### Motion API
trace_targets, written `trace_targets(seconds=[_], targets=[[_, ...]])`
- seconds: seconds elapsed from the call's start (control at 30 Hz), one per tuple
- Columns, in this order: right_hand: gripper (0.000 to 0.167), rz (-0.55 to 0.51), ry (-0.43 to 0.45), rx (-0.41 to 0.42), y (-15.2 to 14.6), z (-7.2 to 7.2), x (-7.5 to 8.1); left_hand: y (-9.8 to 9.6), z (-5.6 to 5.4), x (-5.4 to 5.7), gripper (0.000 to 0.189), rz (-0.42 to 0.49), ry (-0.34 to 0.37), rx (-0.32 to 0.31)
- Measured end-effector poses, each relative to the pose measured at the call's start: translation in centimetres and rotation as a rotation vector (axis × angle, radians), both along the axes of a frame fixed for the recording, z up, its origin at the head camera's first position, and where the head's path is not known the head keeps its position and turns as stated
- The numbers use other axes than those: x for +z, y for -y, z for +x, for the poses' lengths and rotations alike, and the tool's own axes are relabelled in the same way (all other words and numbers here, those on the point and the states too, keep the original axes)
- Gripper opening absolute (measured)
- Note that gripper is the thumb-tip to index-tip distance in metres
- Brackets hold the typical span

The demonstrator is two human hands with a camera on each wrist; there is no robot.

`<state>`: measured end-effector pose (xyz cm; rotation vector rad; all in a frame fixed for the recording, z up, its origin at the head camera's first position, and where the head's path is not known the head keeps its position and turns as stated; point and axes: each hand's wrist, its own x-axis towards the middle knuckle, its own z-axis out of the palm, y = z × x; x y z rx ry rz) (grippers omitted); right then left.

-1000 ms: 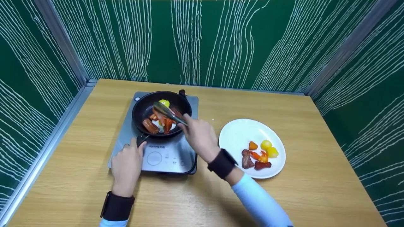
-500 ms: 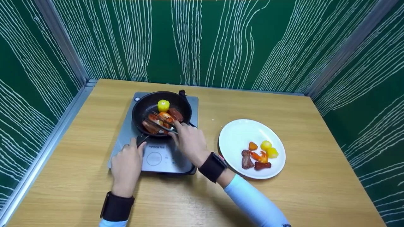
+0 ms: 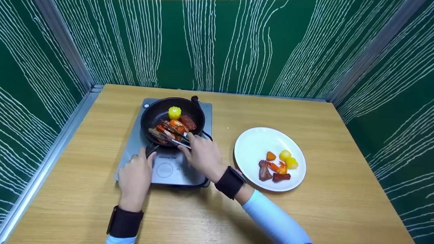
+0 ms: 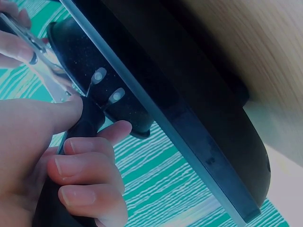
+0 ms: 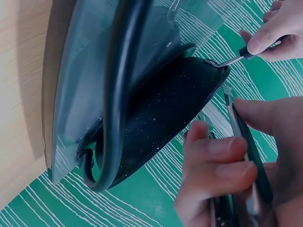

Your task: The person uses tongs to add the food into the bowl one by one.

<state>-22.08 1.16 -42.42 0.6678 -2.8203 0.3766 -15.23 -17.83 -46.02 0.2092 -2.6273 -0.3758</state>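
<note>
My left hand grips the black handle of a frying pan, thumb on top and fingers curled beneath. In my right hand is a pair of metal tongs, held between thumb and fingers. The tongs' arms stand spread in the head view, their tips low over the food at the pan's near left. A yellow corn piece sits toward the pan's back, a brown meat piece at its right, and orange shrimp in the middle. The tongs partly hide the other food.
The pan stands on a silver induction cooker. A black curved loop fills the right wrist view's foreground, beside the pan. Right of the cooker, a white plate bears several food pieces at its near right. Green patterned walls enclose the table.
The right hand has moved left and nearer, taking the tongs off the corn to the pan's near left. Their arms have spread. The left hand keeps its grip on the handle.
</note>
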Motion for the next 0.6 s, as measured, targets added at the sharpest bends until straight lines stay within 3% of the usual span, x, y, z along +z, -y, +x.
trace_targets(seconds=[0.4,0.6], targets=[[0.051,0.005,0.025,-0.005,-0.39,0.43,0.35,-0.08,-0.10,-0.02,0.039,-0.001,-0.001,0.006],[0.048,-0.067,0.032,-0.002,-0.97,0.57,-0.12,-0.05,-0.11,-0.01,0.039,0.006,-0.001,0.001]])
